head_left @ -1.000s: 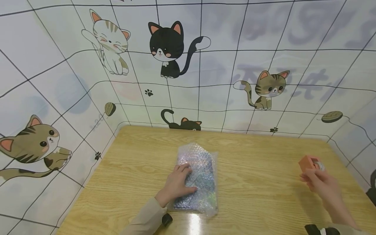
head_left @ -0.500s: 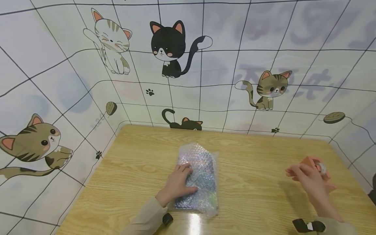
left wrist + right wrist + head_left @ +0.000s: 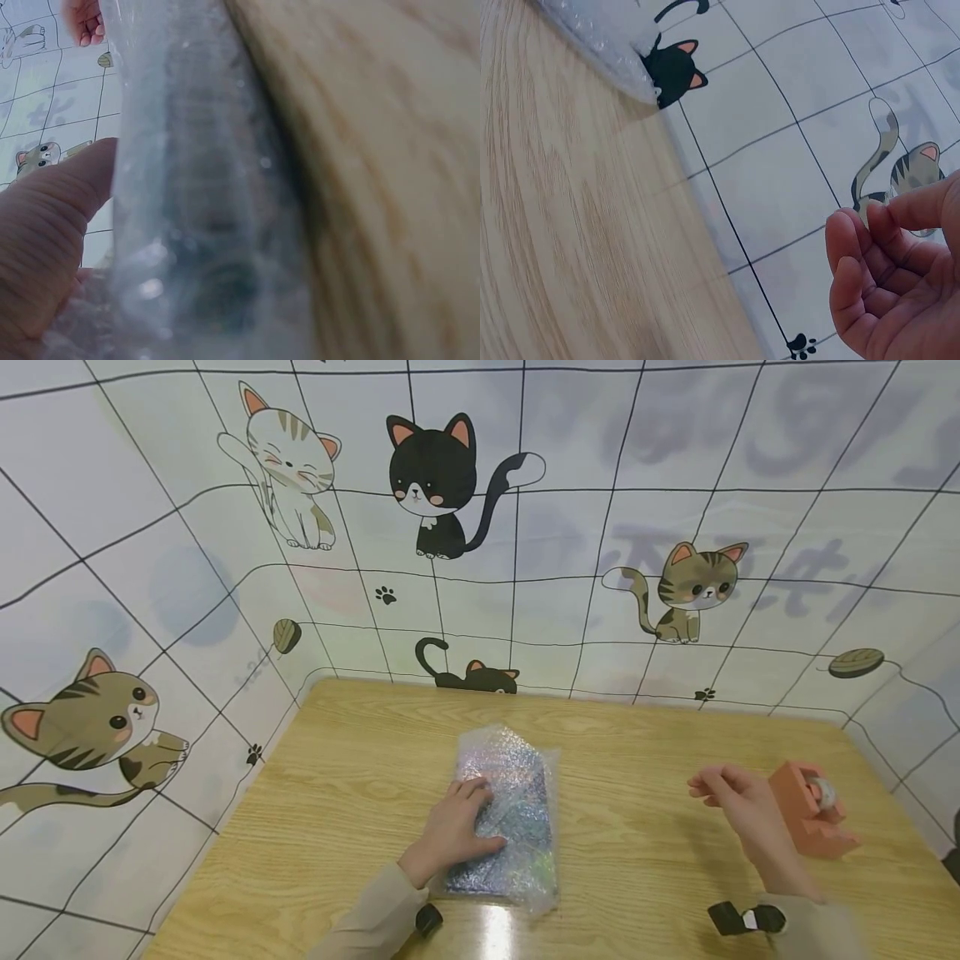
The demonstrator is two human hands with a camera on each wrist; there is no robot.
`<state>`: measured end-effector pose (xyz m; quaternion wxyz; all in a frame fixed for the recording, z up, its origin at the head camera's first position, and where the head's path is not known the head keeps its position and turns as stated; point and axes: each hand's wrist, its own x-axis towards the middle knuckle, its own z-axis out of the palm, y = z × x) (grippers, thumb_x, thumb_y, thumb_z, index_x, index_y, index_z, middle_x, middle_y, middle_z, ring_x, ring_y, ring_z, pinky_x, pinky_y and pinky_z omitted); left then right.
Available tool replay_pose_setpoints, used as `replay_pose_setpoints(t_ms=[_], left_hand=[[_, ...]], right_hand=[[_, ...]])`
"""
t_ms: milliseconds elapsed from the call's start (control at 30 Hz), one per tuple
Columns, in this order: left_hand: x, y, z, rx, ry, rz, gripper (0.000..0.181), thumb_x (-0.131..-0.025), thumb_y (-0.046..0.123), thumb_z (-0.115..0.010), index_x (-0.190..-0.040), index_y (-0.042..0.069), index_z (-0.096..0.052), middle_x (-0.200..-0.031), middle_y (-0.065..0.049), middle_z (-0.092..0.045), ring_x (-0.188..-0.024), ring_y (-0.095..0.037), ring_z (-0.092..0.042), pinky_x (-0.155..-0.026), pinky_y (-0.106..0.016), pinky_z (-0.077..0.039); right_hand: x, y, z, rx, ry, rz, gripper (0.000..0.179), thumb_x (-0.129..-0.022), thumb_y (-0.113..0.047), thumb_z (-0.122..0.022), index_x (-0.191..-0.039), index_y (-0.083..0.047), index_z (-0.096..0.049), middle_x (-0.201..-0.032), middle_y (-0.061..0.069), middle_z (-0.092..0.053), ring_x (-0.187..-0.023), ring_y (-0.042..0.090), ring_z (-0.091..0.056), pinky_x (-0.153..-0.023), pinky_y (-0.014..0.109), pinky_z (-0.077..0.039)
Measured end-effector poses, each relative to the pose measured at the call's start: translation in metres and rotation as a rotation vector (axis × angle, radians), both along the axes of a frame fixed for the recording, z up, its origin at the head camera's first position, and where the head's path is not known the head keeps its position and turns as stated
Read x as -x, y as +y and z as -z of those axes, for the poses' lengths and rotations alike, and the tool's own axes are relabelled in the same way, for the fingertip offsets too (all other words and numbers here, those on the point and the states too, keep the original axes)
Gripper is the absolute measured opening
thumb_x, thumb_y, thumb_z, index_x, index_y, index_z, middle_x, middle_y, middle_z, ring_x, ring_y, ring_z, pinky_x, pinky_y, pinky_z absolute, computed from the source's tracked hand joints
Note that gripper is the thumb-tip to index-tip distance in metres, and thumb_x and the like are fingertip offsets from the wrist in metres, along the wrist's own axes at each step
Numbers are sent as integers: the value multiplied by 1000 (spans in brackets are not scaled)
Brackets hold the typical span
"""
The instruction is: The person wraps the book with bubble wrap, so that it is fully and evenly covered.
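A flat blue-purple item in bubble wrap [image 3: 517,827] lies at the middle of the table. My left hand [image 3: 450,835] rests on its left side, thumb and fingers spread over the plastic. From the left wrist, the wrapped edge shows close up with my thumb [image 3: 64,195] beside it. My right hand [image 3: 742,814] is raised over the table between the package and a pink tape dispenser [image 3: 806,827]. Its thumb and index fingertips pinch a small clear piece of tape [image 3: 889,195], which barely shows. The other fingers curl in below.
The dispenser holds a roll of tape [image 3: 822,793] and stands on the right of the wooden table [image 3: 360,743]. A white cloth wall [image 3: 555,552] with printed cats rises behind the table and along its sides.
My right hand has moved left, away from the tape dispenser, which now shows in full. The left hand and the package have stayed in place.
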<state>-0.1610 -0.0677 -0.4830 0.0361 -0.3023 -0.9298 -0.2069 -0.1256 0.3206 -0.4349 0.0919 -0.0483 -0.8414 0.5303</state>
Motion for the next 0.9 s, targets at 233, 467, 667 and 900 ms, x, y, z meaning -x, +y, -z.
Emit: replay_pose_setpoints(t_ms=[233, 467, 667, 900], left_hand=[[-1, 0, 1, -5, 5, -6, 60, -70, 43, -77, -113, 4, -60, -131, -15, -51, -113, -30, -47, -81, -40, -50], [0, 0, 2, -15, -7, -11, 60, -70, 43, -77, -113, 4, -60, -132, -14, -50, -114, -29, -47, -83, -40, -50], [0, -1, 1, -8, -3, -10, 59, -71, 43, -77, -113, 4, -60, -132, -15, -50, -115, -29, -46, -83, -40, -50], [0, 0, 2, 1, -13, -19, 60, -71, 44, -77, -114, 5, -60, -133, -13, -49, -116, -28, -46, -83, -40, -50]], right_hand=[[8, -21, 0, 16, -3, -22, 34, -99, -22, -47, -98, 10, -58, -80, -15, -65, -74, 0, -61, -65, 19, -49], [14, -37, 1, 57, -9, -46, 37, -99, -23, -47, -102, 12, -58, -82, -10, -66, -75, 2, -61, -67, 20, -50], [20, -52, 0, 85, -7, -68, 35, -98, -21, -49, -101, 13, -59, -79, -10, -66, -74, 3, -62, -66, 21, -50], [28, -68, 1, 127, -11, -92, 31, -98, -17, -50, -97, 13, -60, -78, -4, -66, -72, 4, -62, -66, 22, -50]])
